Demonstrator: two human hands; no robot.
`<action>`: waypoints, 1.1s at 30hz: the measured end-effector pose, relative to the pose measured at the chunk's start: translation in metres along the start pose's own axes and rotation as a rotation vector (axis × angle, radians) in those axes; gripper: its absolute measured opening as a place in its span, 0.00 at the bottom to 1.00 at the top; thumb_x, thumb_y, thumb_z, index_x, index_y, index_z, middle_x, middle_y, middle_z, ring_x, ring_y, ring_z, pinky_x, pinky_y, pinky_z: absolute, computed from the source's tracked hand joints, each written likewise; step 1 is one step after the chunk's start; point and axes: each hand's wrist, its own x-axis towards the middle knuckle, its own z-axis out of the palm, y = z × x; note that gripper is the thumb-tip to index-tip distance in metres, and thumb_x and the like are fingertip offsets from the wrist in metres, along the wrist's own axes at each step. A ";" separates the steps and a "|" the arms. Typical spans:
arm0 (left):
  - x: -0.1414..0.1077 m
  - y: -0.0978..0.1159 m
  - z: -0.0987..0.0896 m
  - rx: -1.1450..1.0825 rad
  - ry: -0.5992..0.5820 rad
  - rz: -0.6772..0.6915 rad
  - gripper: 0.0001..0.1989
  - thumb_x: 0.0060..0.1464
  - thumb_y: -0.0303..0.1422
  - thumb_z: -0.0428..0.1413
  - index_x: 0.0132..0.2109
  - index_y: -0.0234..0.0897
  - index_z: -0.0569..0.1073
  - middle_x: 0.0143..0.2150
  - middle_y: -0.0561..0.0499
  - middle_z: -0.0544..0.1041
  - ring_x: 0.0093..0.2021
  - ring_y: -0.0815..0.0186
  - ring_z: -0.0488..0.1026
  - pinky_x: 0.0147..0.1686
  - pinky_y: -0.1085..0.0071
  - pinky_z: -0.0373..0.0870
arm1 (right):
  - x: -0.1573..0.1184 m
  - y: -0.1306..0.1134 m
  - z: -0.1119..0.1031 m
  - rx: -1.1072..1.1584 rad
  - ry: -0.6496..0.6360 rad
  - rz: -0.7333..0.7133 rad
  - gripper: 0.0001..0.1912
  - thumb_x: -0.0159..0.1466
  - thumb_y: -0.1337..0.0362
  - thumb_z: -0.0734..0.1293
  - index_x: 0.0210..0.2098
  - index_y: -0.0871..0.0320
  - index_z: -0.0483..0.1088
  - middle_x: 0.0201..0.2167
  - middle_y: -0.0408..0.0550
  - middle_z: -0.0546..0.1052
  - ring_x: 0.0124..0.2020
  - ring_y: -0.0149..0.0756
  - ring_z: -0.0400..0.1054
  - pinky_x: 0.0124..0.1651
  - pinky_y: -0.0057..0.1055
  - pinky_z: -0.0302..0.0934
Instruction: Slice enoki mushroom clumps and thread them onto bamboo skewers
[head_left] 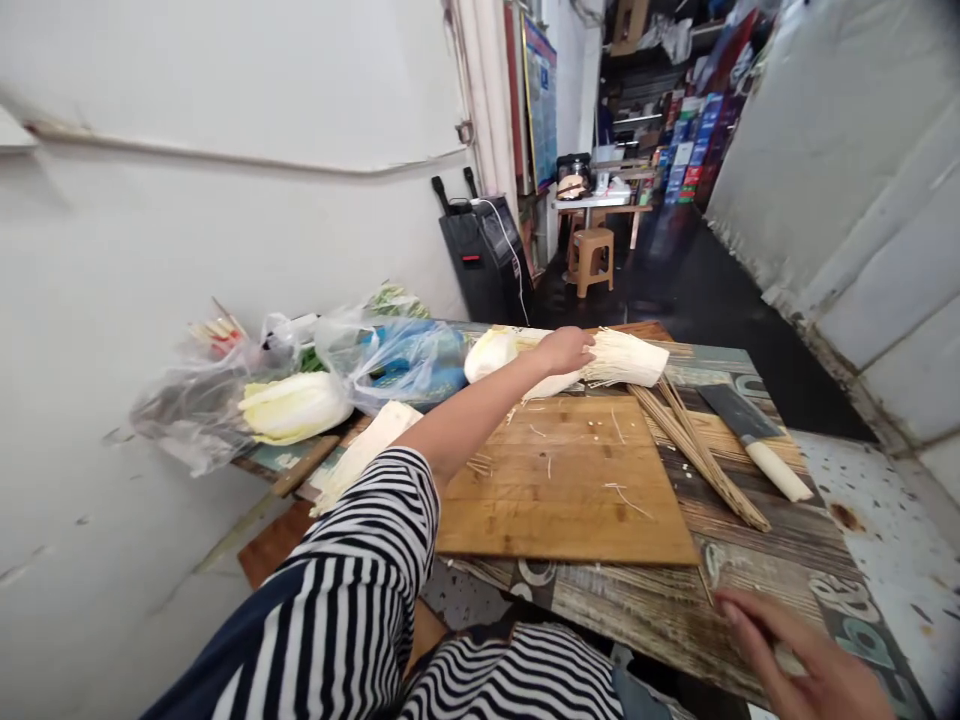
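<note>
My left hand (pixel 566 351) reaches across to the far side of the board, its fingers closed at the edge of a pale bunch of enoki mushrooms (pixel 628 358). Low at the right, my right hand (pixel 810 655) pinches the end of a thin bamboo skewer (pixel 706 586), which points up toward the board's near corner. Between the hands lies a wooden cutting board (pixel 577 500) with a few loose mushroom strands. A bundle of bamboo skewers (pixel 709 462) rests right of the board. Beyond it is a cleaver (pixel 739 412) with a pale handle.
Napa cabbages (pixel 298 407) and clear plastic bags (pixel 199 400) crowd the table's left end. A long pale bundle (pixel 367 448) lies partly behind my left forearm. A black wheeled speaker-like box (pixel 487 255) stands past the table, with a brown stool (pixel 591 262) farther back.
</note>
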 end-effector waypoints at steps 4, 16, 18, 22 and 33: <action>0.031 -0.007 0.022 0.047 -0.175 -0.115 0.31 0.52 0.46 0.57 0.57 0.30 0.68 0.58 0.38 0.70 0.58 0.51 0.67 0.54 0.66 0.64 | 0.046 0.035 -0.013 -0.136 0.014 0.125 0.16 0.63 0.51 0.59 0.38 0.52 0.73 0.35 0.47 0.80 0.30 0.38 0.75 0.34 0.32 0.69; 0.045 -0.032 0.083 0.056 -0.243 -0.203 0.43 0.45 0.51 0.60 0.62 0.31 0.58 0.61 0.36 0.66 0.59 0.52 0.66 0.54 0.67 0.63 | 0.176 0.073 0.024 -0.513 -0.447 0.515 0.22 0.66 0.56 0.53 0.36 0.61 0.75 0.36 0.60 0.78 0.39 0.47 0.73 0.34 0.34 0.57; 0.047 -0.034 0.084 0.051 -0.237 -0.192 0.42 0.45 0.48 0.61 0.62 0.32 0.58 0.61 0.37 0.67 0.58 0.53 0.67 0.54 0.68 0.63 | 0.182 0.077 0.029 -0.495 -0.466 0.533 0.22 0.65 0.56 0.54 0.34 0.60 0.76 0.34 0.59 0.78 0.38 0.46 0.73 0.33 0.33 0.56; 0.049 -0.040 0.086 0.034 -0.198 -0.179 0.42 0.45 0.46 0.62 0.63 0.32 0.57 0.62 0.38 0.65 0.60 0.53 0.65 0.55 0.68 0.62 | 0.190 0.085 0.033 -0.463 -0.479 0.553 0.20 0.63 0.58 0.56 0.34 0.59 0.77 0.35 0.58 0.79 0.38 0.45 0.73 0.33 0.33 0.55; 0.043 -0.044 0.093 -0.016 -0.035 -0.178 0.41 0.47 0.39 0.59 0.65 0.34 0.54 0.59 0.40 0.69 0.57 0.55 0.68 0.53 0.68 0.65 | 0.200 0.097 0.036 -0.401 -0.458 0.594 0.17 0.60 0.60 0.59 0.33 0.60 0.79 0.30 0.55 0.79 0.34 0.43 0.73 0.32 0.31 0.57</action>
